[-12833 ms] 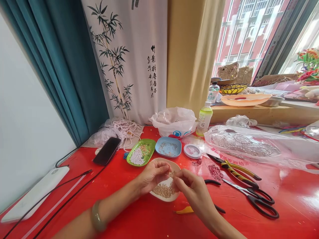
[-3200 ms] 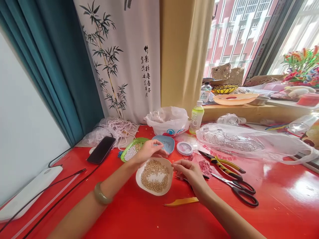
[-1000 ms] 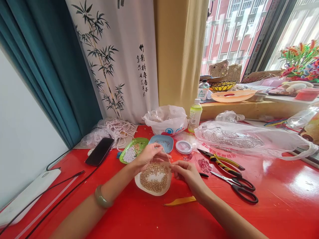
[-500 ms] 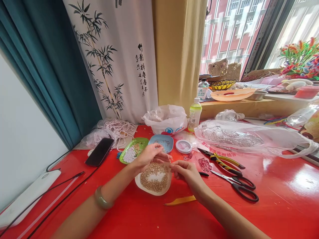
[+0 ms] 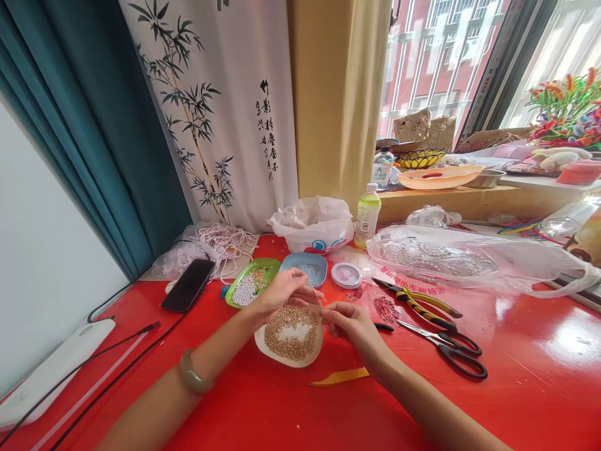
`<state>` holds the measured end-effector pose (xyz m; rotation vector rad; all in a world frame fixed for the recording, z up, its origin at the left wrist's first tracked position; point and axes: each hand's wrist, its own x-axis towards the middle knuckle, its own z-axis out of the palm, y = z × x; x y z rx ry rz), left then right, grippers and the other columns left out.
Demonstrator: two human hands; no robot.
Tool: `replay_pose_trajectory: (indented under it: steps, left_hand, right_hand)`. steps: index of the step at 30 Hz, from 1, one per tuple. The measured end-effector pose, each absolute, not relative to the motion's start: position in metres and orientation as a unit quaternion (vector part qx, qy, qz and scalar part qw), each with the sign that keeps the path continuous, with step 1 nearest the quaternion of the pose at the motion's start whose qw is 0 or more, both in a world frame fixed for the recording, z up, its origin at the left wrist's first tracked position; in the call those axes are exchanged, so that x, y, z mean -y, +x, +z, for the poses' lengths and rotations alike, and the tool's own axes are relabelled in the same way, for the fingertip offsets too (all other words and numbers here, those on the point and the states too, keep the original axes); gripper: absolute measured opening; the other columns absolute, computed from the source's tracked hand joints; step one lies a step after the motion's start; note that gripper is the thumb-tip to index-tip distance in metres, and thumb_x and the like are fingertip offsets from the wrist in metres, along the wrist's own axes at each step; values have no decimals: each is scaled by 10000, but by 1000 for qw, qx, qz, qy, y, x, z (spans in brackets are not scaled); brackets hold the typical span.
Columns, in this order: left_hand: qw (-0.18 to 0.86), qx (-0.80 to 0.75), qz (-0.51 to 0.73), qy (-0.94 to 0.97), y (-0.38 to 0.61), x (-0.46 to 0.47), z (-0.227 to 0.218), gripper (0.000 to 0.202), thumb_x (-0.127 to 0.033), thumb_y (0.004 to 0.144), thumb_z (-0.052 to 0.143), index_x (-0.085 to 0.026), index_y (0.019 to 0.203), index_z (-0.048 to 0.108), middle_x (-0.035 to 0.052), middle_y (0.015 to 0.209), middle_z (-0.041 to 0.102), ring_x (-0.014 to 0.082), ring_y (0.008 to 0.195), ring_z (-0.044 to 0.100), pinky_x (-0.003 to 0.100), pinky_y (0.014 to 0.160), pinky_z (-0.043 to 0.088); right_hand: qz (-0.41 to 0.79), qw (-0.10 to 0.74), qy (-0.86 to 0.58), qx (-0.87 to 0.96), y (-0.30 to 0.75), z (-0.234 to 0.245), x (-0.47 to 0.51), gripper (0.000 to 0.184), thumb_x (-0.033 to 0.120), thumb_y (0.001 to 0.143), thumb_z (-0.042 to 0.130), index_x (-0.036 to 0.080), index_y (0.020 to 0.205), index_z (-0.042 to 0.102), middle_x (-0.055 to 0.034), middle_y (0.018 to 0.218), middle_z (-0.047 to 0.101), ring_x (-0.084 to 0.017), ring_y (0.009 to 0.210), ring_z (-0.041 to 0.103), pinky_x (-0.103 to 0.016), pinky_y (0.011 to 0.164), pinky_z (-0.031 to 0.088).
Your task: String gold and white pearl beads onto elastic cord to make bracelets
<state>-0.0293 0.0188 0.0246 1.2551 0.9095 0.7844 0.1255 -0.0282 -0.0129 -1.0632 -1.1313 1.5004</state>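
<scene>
Over the far edge of a white dish (image 5: 265,349) of gold beads (image 5: 292,351), my two hands come together, fingertips almost touching. My left hand (image 5: 288,288) has its fingers bent and pressed together, with a green bangle (image 5: 192,373) on that wrist. The thumb and forefinger of my right hand (image 5: 347,318) are pinched at the dish's right side. Whatever lies between the fingers is too small to make out. Behind my left hand are a green tray (image 5: 270,266) with white pearl beads (image 5: 245,292) and gold pieces, and a blue tray (image 5: 313,262) with small bits in it.
Right of my hands lie red beads (image 5: 385,309), pliers (image 5: 425,307) and scissors (image 5: 453,351). Yellow tweezers (image 5: 340,377) rest near the dish. Farther back stand a bottle (image 5: 367,219) and plastic bags (image 5: 314,233). A phone (image 5: 188,286) and cables lie at left.
Hardly anything differs. Both hands keep their pinched pose above the dish, and the view has shifted very slightly.
</scene>
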Motion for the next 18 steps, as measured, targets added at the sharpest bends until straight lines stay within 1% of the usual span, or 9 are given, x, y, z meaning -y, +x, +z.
replay_pose_trajectory:
  steps: [18]
  left_hand:
    - [642,-396,340,561,-29,-17,25,240,-366,774,479,-168,795,345,134,780,668,175,694,640,203,538,446]
  right_hand:
    - [607,469,-451,457,125,-11,30,160,262,625,614,138,531,575,51,427,480,-47,425,389,-181,449,293]
